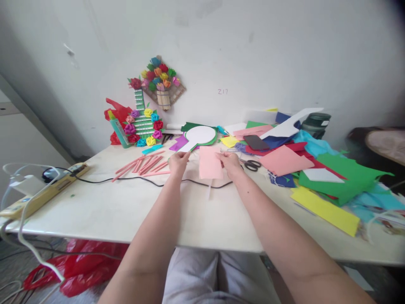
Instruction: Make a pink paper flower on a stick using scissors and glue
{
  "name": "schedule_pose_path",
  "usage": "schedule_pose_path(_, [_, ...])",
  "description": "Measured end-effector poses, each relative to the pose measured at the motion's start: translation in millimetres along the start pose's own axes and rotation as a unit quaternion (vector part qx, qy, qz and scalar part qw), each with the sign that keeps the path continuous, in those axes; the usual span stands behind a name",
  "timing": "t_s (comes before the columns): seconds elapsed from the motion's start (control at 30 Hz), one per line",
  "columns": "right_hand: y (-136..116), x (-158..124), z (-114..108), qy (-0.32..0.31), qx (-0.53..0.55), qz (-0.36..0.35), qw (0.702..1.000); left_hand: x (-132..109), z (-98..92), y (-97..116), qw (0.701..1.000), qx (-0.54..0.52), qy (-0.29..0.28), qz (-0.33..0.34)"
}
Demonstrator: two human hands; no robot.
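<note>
The right hand [230, 164] was holding the pink paper [210, 164] by its right edge, between thumb and fingers. The left hand [178, 164] was to the left of the pink paper, apart from it; its fingers were narrow, near to the thumb, but I could not tell whether it held something. The pink paper was between both hands, over the surface [126, 211], and a thin pale strip [209, 192] showed below its lower edge. Just behind the pink paper was a white round cutout [200, 135] with green border. To its right were black scissors [252, 165], and farther right a green sheet [335, 171] and a yellow sheet [327, 209]. To its left, beyond the left hand, lay several pink sticks [152, 165], and farther left a power strip [41, 190].
</note>
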State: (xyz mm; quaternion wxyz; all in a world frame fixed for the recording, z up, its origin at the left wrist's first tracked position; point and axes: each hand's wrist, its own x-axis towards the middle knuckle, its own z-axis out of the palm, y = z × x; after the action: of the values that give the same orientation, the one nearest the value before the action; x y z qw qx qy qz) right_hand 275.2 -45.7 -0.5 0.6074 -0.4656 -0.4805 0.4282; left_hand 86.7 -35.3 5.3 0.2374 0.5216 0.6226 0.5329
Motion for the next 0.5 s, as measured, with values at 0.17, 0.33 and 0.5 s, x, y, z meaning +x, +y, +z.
schedule_pose_path(0.17, [0, 0, -2, 0.004, 0.016, 0.021, 1.0, 13, -17.8, -11, 0.946, 0.317, 0.07, 0.018])
schedule_pose_path(0.33, [-4, -4, -1, -0.003, 0.013, 0.024, 1.0, 11, -17.7, -18, 0.927, 0.374, 0.033, -0.01])
schedule_pose_path(0.5, [-6, -7, -1, -0.006, 0.005, 0.023, 1.0, 7, -17.2, -18, 0.926, 0.377, 0.024, -0.014])
